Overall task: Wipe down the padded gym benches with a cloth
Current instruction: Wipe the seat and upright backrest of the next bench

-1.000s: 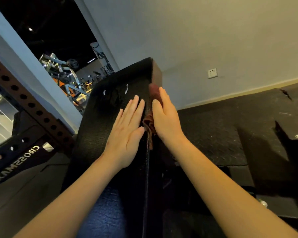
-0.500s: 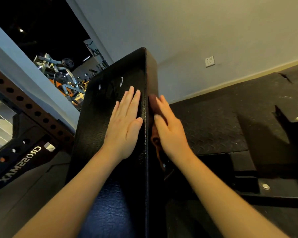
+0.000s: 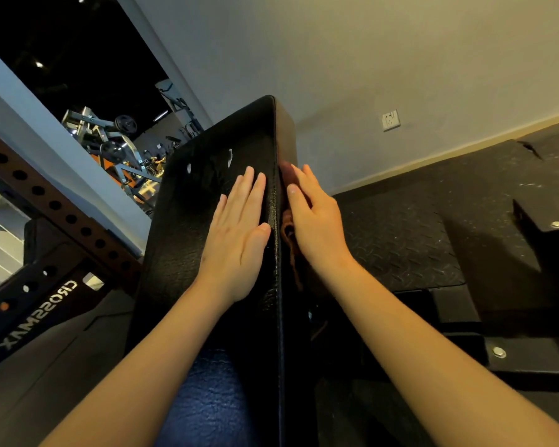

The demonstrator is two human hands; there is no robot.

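Note:
A black padded bench backrest (image 3: 188, 227) rises tilted in front of me, its top edge toward the wall. My left hand (image 3: 239, 233) lies flat on the pad's face with straight fingers. My right hand (image 3: 317, 221) presses a reddish-brown cloth (image 3: 288, 233) against the pad's right side edge with its fingers extended. Most of the cloth is hidden under that hand; a strip of it hangs below the palm.
A brown perforated rack upright (image 3: 55, 208) with a black CROSSMAX plate (image 3: 39, 314) stands at the left. Black rubber floor tiles (image 3: 400, 227) and a raised black platform with bolts (image 3: 549, 233) lie to the right. A wall socket (image 3: 390, 119) sits on the grey wall behind.
My right hand slid the cloth down the pad's side edge, then moved back up a little. The left hand stayed flat on the pad face.

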